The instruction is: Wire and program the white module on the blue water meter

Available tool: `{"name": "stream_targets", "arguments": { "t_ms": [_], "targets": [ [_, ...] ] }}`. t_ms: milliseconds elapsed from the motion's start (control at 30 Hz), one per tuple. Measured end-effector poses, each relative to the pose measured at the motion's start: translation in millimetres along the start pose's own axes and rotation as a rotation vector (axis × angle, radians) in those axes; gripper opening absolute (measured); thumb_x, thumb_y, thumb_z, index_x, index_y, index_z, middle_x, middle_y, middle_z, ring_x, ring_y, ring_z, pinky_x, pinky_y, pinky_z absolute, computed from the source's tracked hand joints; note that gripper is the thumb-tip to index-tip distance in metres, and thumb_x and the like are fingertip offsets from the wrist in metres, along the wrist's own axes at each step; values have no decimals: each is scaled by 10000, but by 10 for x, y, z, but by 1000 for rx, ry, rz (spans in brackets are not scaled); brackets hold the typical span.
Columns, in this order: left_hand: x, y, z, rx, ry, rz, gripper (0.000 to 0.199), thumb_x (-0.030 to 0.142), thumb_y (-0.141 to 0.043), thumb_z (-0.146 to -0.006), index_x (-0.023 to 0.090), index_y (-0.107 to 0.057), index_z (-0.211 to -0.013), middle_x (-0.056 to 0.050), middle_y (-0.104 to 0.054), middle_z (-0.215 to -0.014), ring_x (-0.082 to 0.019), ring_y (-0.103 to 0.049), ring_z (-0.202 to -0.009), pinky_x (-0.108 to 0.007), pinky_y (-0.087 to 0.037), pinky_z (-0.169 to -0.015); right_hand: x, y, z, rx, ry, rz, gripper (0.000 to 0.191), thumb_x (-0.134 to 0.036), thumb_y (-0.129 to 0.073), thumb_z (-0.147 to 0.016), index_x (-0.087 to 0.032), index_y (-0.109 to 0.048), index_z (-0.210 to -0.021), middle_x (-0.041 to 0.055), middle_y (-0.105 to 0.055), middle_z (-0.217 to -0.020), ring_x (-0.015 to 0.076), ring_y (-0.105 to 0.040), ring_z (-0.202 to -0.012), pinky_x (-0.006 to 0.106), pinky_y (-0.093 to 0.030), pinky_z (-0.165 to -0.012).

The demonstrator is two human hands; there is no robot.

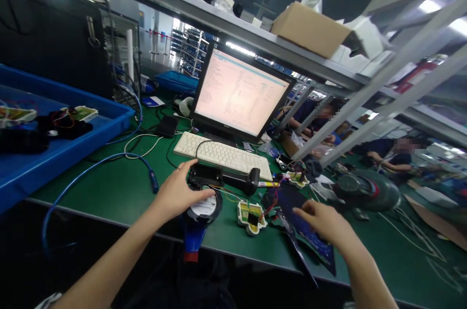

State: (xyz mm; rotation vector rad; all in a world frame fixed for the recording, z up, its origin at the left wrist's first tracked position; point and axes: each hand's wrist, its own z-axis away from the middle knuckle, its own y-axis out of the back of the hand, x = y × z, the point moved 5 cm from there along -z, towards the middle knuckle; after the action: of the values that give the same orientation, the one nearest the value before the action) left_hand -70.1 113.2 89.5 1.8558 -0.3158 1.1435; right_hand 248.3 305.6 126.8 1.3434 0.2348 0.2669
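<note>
A black open-topped housing with a handle (239,181) lies on the green table (120,187), just below the keyboard (222,154), its long axis running roughly from 9 to 3 o'clock as the camera sees it. The left hand (178,192) is nearer: its grip is at the housing's 9 o'clock end, thumb and forefinger spread wide, the thumb across a round black disc with a white label (203,207); whether it holds either firmly, I cannot tell. A blue handle (194,238) sits at the disc's 6 o'clock. The right hand (324,219) is farther off, with the housing towards its 10 o'clock; its grip is half curled over a dark bag (310,239), and I cannot tell whether it pinches it. Between the hands, at the right hand's 9 o'clock, lies a white-framed circuit board (251,217) with wires.
</note>
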Motion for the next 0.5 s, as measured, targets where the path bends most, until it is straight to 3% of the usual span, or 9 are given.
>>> {"name": "stream_targets", "arguments": {
  "t_ms": [100,267,367,500],
  "targets": [
    [8,29,19,-16,50,-16,843,559,-696,-566,190,-418,-1271,-122,-554,-1242,-312,-549,-1104,-429,-443,-920,261,-397,134,-68,-49,23,341,-527,-550,-750,-188,-589,-736,110,-679,-775,294,-653,-721,327,-431,-563],
    [39,81,52,-27,68,-32,836,541,-703,-557,188,-428,-1263,-122,-567,-1241,-314,-552,-1108,-432,-442,-919,311,-814,276,-50,-18,-90,231,-395,-447,-801,-202,-480,-924,68,-666,-778,247,-652,-717,311,-442,-607],
    [44,90,60,-31,67,-36,841,545,-700,-556,191,-423,-1267,-123,-569,-1243,-317,-544,-1121,-438,-437,-923,323,-817,306,27,9,-132,284,-346,-353,-801,-200,-437,-1030,73,-665,-796,250,-656,-721,327,-457,-628],
    [51,84,68,-40,87,-28,844,530,-701,-553,190,-418,-1272,-125,-566,-1247,-321,-534,-1135,-445,-433,-928,453,-522,395,193,-90,-166,426,-510,-384,-748,-222,-479,-1048,93,-671,-807,303,-658,-695,380,-478,-603]
  ]
}}
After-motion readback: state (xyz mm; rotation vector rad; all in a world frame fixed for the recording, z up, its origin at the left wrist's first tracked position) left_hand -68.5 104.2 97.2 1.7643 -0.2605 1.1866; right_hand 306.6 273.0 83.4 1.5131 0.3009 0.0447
